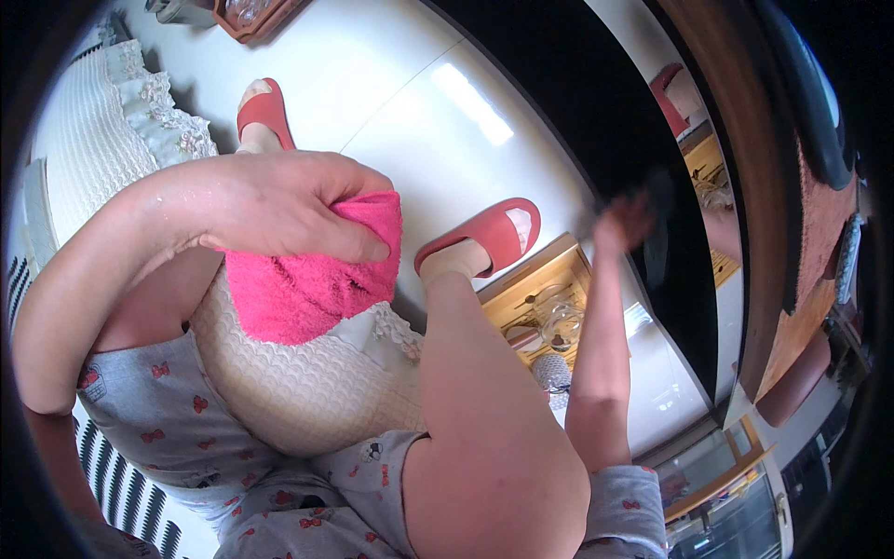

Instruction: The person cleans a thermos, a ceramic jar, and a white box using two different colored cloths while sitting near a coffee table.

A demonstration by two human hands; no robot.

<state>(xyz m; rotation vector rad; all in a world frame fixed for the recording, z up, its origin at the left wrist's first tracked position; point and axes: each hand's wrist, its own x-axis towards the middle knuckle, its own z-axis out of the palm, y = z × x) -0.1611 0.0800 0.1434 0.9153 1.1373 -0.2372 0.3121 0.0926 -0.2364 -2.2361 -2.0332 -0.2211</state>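
My left hand point(279, 202) grips a bright pink terry cloth point(300, 297), thumb on top and folds hanging down over my lap. A few droplets or specks sit on the left wrist. My right hand point(626, 222) reaches out to the right, blurred by motion, against a glossy black panel point(552, 91) of a low piece of furniture. A dark, smeared shape point(656, 230) surrounds that hand; whether it is a dark cloth in its grasp or a reflection cannot be told.
A wooden tray point(506, 276) on the floor below my right arm holds a glass teapot point(559, 318) and a grey textured cup point(552, 370). My feet wear red slippers point(482, 234). A reddish-brown tray point(255, 21) stands at the top left, near a lace-edged seat cover point(91, 133).
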